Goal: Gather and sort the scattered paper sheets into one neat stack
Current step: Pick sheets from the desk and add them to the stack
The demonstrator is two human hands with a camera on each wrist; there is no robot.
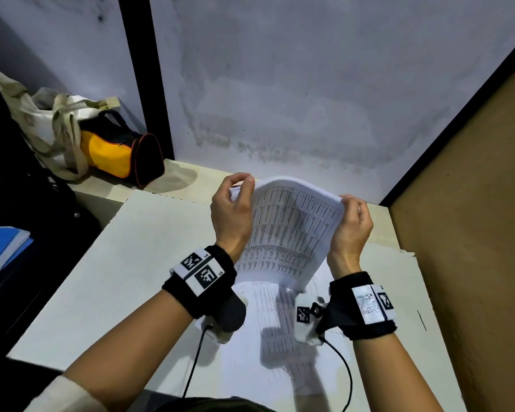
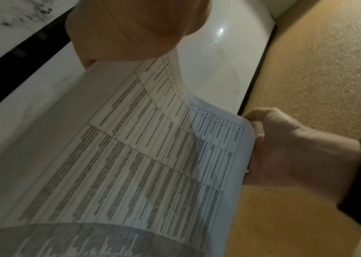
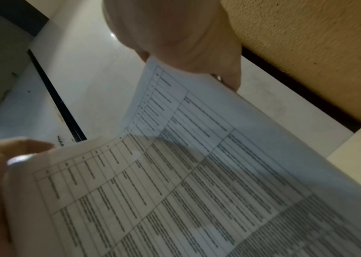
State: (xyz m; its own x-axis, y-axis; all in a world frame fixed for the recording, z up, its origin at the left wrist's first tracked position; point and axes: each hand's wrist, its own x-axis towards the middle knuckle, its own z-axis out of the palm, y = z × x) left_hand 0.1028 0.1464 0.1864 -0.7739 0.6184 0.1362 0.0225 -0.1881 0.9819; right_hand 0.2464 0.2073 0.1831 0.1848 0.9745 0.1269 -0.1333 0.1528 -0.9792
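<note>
Both forearms raised over table (image 1: 107, 278); left hand (image 1: 231, 211) and right hand (image 1: 353, 226) gripping bowed paper stack (image 1: 289, 230) edges, fingers curled.

The paper stack (image 1: 289, 230) is held above the table (image 1: 125, 278), upright and bowed, between the left hand (image 1: 231, 215) at its left edge and the right hand (image 1: 353, 227) at its right edge. Below the stack, one printed sheet (image 1: 283, 346) lies flat on the table, nearer the person. A duffel bag (image 1: 122, 156) sits at the table's far left, against the wall (image 1: 309, 84), with a tote bag (image 1: 51, 126) just left of it. A board panel (image 1: 473, 218) stands along the table's right side.
</note>
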